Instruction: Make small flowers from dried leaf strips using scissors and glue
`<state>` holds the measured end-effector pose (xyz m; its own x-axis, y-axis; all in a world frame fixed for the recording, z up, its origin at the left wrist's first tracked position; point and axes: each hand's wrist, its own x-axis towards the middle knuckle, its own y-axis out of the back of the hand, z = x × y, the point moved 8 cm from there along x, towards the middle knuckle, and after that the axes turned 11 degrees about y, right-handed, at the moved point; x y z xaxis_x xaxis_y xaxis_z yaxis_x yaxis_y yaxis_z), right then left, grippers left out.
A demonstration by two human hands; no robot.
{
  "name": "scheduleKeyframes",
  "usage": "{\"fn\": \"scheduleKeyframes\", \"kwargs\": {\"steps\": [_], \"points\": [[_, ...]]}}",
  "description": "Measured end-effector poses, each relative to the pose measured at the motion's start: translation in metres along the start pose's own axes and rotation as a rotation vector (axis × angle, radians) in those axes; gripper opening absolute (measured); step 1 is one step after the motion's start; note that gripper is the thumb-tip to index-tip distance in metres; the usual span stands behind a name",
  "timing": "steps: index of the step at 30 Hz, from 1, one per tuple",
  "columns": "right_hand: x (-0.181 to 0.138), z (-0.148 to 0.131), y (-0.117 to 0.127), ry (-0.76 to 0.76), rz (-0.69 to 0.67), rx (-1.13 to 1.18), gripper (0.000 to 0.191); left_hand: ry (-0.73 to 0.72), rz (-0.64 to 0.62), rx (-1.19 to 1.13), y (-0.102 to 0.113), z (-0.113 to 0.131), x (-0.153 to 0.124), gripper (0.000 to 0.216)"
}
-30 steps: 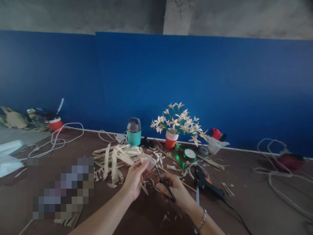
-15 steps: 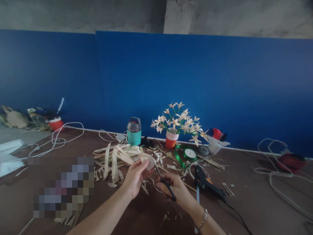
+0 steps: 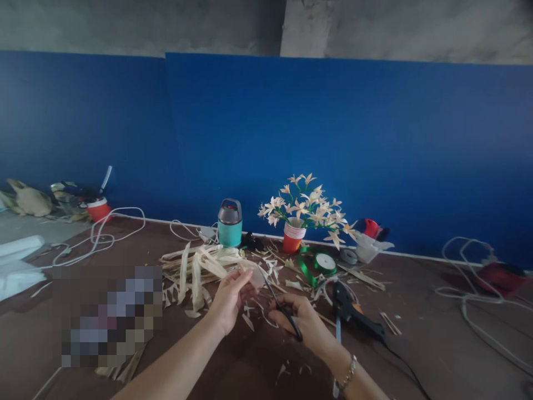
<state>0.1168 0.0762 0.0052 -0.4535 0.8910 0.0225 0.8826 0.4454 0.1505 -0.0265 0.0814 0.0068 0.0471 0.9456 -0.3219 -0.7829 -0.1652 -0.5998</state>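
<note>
My left hand [image 3: 231, 297] pinches a pale piece of dried husk [image 3: 255, 274] between thumb and fingers. Black-handled scissors [image 3: 290, 321] are in my right hand [image 3: 302, 322], fingers through the handles, with the blades pointing up and left at the husk's right edge. Whether the blades are apart is too fine to make out. Behind my left hand lies a heap of long dried husk strips [image 3: 200, 266]. Small cut scraps [image 3: 248, 322] are scattered under and around both hands. To the right of my right hand rests a black glue gun [image 3: 356, 316].
Husk flowers [image 3: 316, 205] stand in stacked paper cups [image 3: 293, 239] near the blue partition [image 3: 333, 122]. A teal flask [image 3: 229, 228], a green ribbon roll [image 3: 325, 262] and grey tape [image 3: 348, 256] are nearby. White cords [image 3: 97, 239] loop at left. A blurred patch [image 3: 110, 316] hides something.
The husk piece in my left hand is turned a little, showing more of its flat face beside the scissors. Both hands otherwise stay in nearly the same place; the view has shifted slightly.
</note>
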Motion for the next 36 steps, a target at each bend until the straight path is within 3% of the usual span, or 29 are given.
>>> {"fn": "scheduleKeyframes", "kwargs": {"steps": [36], "points": [[-0.0005, 0.0004, 0.0007, -0.011, -0.055, -0.080, 0.032, -0.028, 0.072, 0.078, 0.0084, 0.0045, 0.0018, 0.022]]}}
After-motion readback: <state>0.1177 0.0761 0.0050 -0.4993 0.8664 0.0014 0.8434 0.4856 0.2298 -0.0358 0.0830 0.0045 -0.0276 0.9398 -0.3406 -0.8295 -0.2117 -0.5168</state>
